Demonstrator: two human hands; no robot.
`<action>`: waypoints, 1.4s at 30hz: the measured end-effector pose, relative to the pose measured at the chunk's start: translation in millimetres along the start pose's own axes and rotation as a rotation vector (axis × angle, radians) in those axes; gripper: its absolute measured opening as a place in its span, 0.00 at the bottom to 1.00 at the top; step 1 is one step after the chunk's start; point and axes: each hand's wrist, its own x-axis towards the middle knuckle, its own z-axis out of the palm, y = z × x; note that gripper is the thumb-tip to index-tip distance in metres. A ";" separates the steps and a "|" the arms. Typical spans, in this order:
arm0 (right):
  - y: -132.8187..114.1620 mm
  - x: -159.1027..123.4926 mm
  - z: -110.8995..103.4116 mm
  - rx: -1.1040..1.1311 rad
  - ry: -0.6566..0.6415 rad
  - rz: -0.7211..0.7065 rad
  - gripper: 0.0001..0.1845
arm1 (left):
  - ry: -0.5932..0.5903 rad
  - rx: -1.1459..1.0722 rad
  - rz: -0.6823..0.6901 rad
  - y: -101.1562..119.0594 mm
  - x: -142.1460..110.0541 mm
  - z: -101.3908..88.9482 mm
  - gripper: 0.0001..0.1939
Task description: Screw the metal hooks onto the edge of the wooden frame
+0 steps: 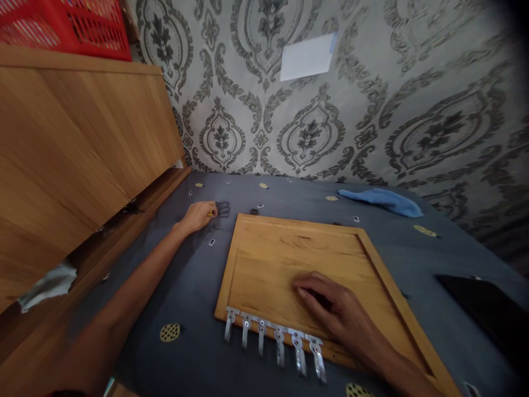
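Left hand: my left hand (199, 215) is beyond the board's far left corner, its fingers bunched at the dark looped metal pieces (223, 209); a bit of yellow shows at the fingertips, and I cannot tell whether they grip anything.
Right hand: my right hand (330, 306) is over the near half of the board, loosely curled and partly open, with a gap between thumb and index finger and nothing visible in it; I cannot tell if it touches the wood.
Wooden board: the framed wooden board (297, 259) lies flat in front of me, its raised border round a recessed panel.
Metal clips: six silver metal clips (280, 344) sit in a row along the board's near edge, their long ends hanging over it.
Printed cloth: the board lies on the dark blue-grey printed cloth (185, 275).
Far side: a small dark piece (254, 212) is just beyond the board; the crumpled blue rag (384, 201) lies farther right, near the patterned wall (260, 110), which bears a white sheet (308, 57).
Right side: a flat black object (487, 314) lies apart from the board.
Left side: the wooden cabinet (82, 121) bounds my reach there, a red plastic basket (70, 27) on top.
In the way: my right forearm covers part of the board's near border.
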 end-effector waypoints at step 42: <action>3.5 -1.3 1.1 0.003 0.002 -0.015 0.13 | 0.045 0.111 -0.197 7.4 14.8 -4.7 0.17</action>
